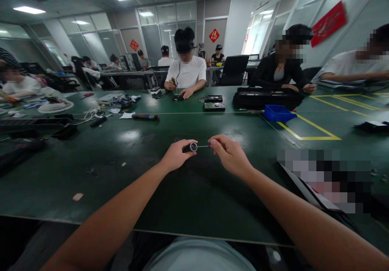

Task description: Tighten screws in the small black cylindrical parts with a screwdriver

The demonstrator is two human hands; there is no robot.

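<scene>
We had a dark cylindrical device (190, 147) in our left hand (176, 155), its round, silver-rimmed end turned toward us. In our right hand (228, 153), a thin metal rod (203, 146) with a red part lay level, its tip by the rim; contact was unclear.

On the green bench (100, 141), right side: one blue bin (278, 113), in front of a long black housing (266, 100); yellow marking lines (319, 138) run near the bin. Left side: one white round grille (55, 107); one dark elongated item (146, 117) beside a white paper scrap (125, 116). Rear: one black chair (235, 70); one red diamond sign (214, 35).
</scene>
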